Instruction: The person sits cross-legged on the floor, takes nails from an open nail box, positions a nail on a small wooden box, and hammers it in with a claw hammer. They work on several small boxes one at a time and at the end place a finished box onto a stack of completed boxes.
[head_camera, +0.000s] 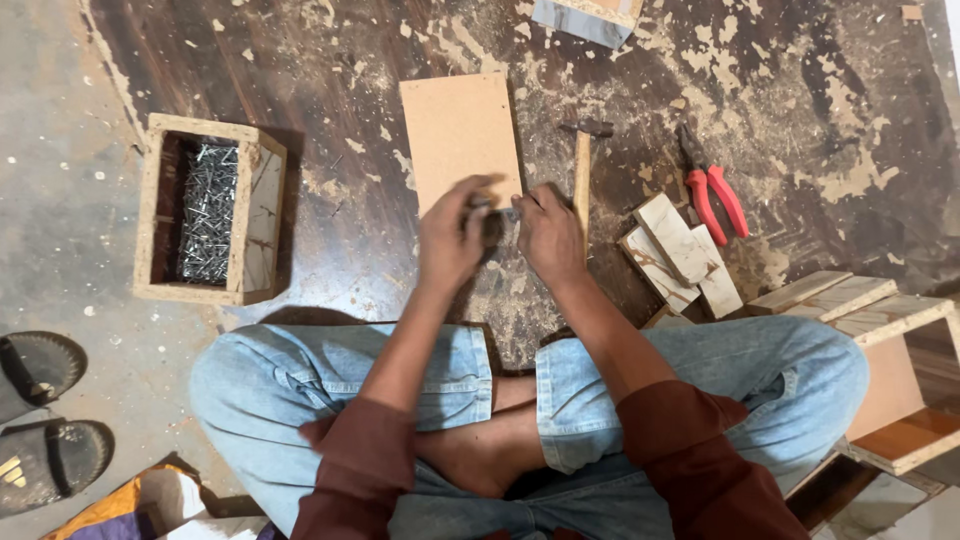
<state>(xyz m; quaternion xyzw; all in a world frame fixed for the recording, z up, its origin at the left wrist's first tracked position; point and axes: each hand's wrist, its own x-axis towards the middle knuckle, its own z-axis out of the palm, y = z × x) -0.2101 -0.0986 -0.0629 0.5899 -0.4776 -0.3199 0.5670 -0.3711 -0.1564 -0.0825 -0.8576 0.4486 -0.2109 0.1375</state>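
I sit cross-legged on a dusty wooden floor. My left hand (452, 232) and my right hand (548, 232) meet just above my knees, both closed around a small dark object (493, 222) held between them; what it is cannot be made out. Right behind the hands lies a flat tan board (459, 135). A hammer (582, 160) with a wooden handle lies beside the board, close to my right hand.
A wooden box of nails (207, 208) stands at the left. Red-handled pliers (712, 195) and several small wood blocks (680, 255) lie at the right. An open wooden box frame (900, 370) sits by my right knee. Sandals (45, 420) are at the lower left.
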